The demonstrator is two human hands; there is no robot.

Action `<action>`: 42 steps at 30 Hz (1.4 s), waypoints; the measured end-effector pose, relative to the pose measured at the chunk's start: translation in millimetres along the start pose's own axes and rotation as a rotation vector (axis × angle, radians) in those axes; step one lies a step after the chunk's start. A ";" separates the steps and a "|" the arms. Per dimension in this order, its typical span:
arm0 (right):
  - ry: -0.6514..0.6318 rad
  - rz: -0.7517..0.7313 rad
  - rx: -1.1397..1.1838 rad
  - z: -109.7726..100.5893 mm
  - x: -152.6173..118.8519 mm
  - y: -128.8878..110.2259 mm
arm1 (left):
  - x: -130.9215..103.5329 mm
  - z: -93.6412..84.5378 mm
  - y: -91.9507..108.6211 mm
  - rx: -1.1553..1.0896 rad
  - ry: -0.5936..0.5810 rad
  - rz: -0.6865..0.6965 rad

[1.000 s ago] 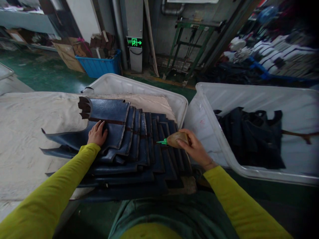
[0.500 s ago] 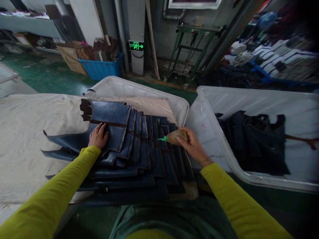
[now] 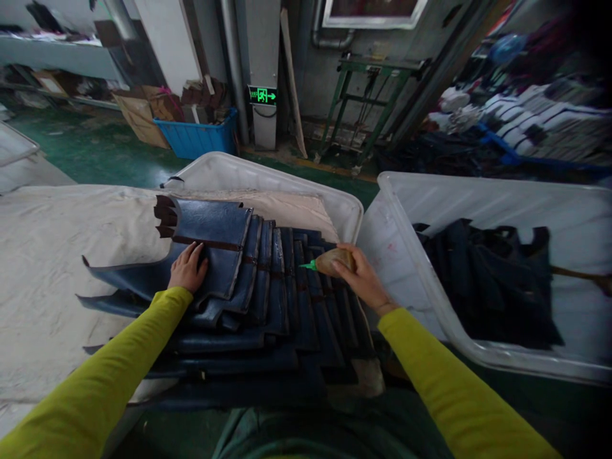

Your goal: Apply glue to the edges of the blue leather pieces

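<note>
Counter: covered with a cream cloth, wrinkled across the left part, also showing as a band beyond the stack. Directly on the cloth: dark blue pieces, flat, slight sheen, overlapping, fanned in steps toward the right end. A brown strip crosses the top piece; similar brown bands show on several below. Left ends extend over the cloth as narrow tips, the uppermost curling up. Material of the pieces: leather-like, not certain.

Left hand flat; right gripping
</note>
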State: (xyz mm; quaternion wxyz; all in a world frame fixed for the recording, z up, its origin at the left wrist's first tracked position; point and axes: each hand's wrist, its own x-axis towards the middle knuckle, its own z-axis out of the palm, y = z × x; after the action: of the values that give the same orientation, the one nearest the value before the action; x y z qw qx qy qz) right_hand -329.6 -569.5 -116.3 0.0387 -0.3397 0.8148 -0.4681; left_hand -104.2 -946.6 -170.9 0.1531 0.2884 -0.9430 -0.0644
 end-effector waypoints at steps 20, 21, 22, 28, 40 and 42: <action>0.127 -0.038 0.000 17.1 53.8 9.9 | 0.0 -1.6 0.9 0.012 -0.009 0.000; 0.130 -0.038 -0.004 16.6 54.4 9.7 | 0.0 -1.8 1.2 0.011 -0.007 0.001; 0.131 -0.039 -0.010 15.9 54.0 9.8 | 0.0 -2.0 1.4 0.010 -0.006 0.003; 0.068 0.029 -0.016 5.7 35.0 12.9 | 1.0 -1.1 1.3 0.016 -0.010 -0.005; 0.083 0.188 0.015 -26.7 36.7 19.6 | 0.0 0.5 1.2 0.011 0.003 0.004; 0.072 0.170 -0.028 -24.2 36.1 23.1 | 0.2 1.1 0.1 0.014 0.006 0.010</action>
State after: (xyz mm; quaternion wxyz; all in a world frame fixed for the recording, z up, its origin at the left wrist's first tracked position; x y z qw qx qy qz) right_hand -378.4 -565.4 -111.9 0.0443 -0.2527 0.8480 -0.4638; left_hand -104.8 -946.5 -171.9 0.1542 0.2850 -0.9444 -0.0562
